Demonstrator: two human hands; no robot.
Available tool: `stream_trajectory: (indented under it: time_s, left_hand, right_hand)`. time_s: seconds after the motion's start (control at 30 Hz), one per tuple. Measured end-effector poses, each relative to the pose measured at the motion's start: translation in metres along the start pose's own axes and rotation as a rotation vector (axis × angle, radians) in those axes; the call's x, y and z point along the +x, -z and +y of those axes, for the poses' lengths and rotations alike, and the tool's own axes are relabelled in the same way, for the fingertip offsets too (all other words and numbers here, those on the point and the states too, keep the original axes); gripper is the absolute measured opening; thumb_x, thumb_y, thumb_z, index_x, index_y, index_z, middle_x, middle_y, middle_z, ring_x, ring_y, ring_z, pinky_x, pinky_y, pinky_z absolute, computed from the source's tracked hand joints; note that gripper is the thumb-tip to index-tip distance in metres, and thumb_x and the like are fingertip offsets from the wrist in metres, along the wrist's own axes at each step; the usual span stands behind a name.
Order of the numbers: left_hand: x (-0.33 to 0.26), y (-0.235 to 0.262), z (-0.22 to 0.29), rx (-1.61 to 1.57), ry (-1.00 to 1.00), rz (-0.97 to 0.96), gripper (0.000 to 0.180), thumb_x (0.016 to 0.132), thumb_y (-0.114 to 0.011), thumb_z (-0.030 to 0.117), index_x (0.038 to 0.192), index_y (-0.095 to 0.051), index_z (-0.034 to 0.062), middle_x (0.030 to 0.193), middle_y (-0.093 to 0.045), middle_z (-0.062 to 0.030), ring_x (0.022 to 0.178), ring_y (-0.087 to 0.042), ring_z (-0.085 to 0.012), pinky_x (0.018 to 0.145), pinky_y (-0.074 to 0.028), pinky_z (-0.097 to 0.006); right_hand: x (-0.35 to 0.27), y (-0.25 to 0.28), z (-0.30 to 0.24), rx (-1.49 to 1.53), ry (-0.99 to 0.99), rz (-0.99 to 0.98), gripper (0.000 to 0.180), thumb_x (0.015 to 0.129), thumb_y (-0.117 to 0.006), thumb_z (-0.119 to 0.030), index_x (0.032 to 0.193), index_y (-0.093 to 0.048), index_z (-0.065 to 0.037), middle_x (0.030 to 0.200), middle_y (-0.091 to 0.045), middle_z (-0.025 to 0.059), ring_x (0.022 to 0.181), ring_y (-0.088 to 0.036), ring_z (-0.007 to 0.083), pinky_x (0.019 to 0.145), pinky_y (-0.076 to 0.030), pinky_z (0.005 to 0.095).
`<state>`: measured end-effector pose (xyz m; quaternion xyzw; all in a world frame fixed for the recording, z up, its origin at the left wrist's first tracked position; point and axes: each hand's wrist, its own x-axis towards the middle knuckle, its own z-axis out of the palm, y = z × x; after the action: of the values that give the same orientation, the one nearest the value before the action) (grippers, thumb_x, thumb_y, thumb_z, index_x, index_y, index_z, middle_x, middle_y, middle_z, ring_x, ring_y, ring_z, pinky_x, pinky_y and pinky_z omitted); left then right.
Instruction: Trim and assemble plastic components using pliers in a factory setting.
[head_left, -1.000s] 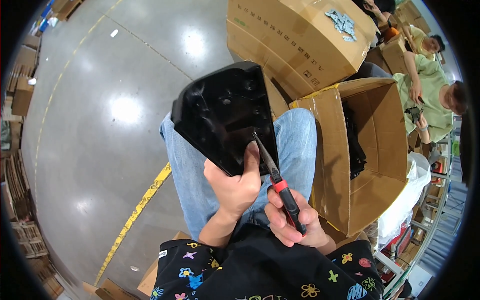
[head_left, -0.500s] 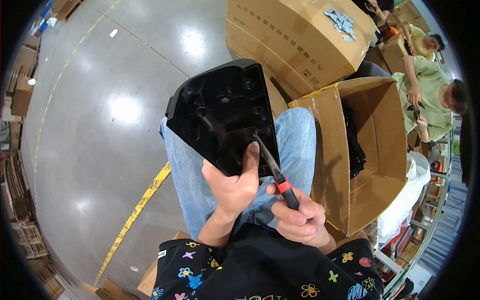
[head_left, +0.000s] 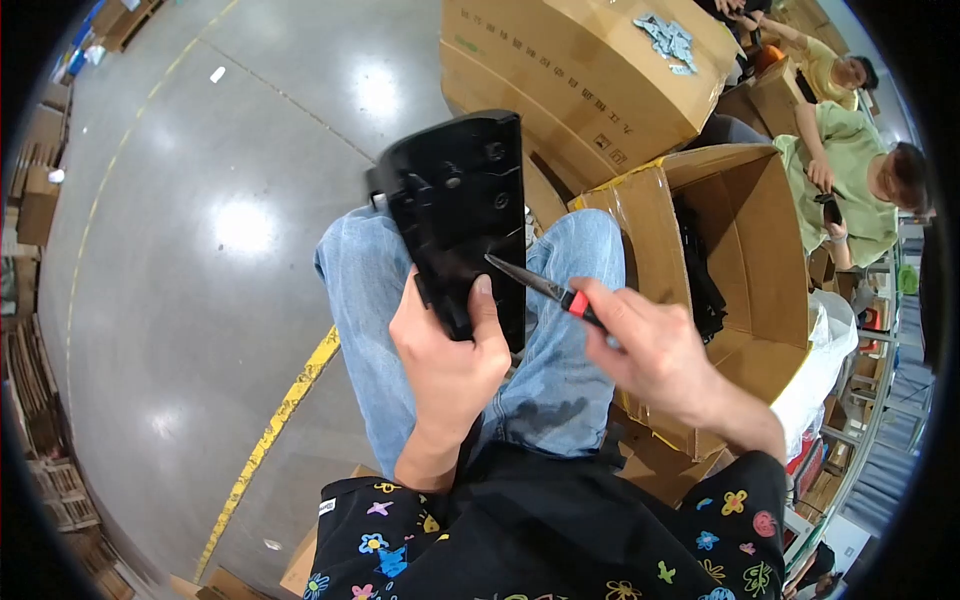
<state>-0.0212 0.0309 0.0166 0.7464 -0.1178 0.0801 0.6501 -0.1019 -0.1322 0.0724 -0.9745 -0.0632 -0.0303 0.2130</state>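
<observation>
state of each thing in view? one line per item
black plastic part: upright on lap, held at lower edge
left hand: grip closed on the part
right hand: grip closed on the tool
red-collared tool: tip against the part
open cardboard box: flaps open, dark parts inside
closed carton: shut, small grey pieces on top

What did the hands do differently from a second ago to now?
The left hand turned the black plastic part more upright, narrow side toward the camera. The right hand swung out to the right, so the pliers now lie flatter, tips on the part. Both grips stayed the same, and the open cardboard box did not move.
</observation>
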Motion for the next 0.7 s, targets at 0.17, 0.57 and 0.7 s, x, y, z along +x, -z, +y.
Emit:
stream_trajectory:
  time_s: [0.17,0.57,0.7]
  left_hand:
    - [0.004,0.0,0.0,0.065,-0.072,-0.04,0.017,0.078,-0.058,-0.006,0.094,-0.055,-0.0028,0.077,-0.057,-0.015,0.061,-0.057,-0.0311,0.058,-0.046,-0.032]
    - [0.015,0.001,-0.021,0.111,0.064,-0.002,0.01,0.079,-0.058,-0.004,0.088,-0.053,-0.0041,0.073,-0.056,-0.015,0.059,-0.054,-0.0268,0.058,-0.045,-0.033]
    - [0.02,-0.004,-0.028,-0.147,0.198,0.266,0.013,0.086,-0.059,0.002,0.098,-0.059,-0.003,0.085,-0.065,-0.0078,0.074,-0.058,-0.0145,0.071,-0.047,-0.027]
  right_hand:
    - [0.012,0.023,0.012,-0.365,0.239,0.057,0.054,0.059,-0.067,0.003,0.113,-0.061,-0.002,0.084,-0.063,0.0067,0.059,-0.057,0.0154,0.048,-0.046,0.027]
    - [0.011,-0.026,-0.002,0.404,-0.277,0.102,0.042,0.075,-0.061,0.005,0.116,-0.054,-0.002,0.1,-0.059,0.0112,0.089,-0.059,0.0228,0.079,-0.047,0.0324]
    - [-0.008,-0.055,-0.018,0.812,-0.51,0.164,0.045,0.084,-0.06,-0.004,0.126,-0.042,-0.002,0.098,-0.053,0.0063,0.083,-0.05,0.0119,0.077,-0.043,0.026]
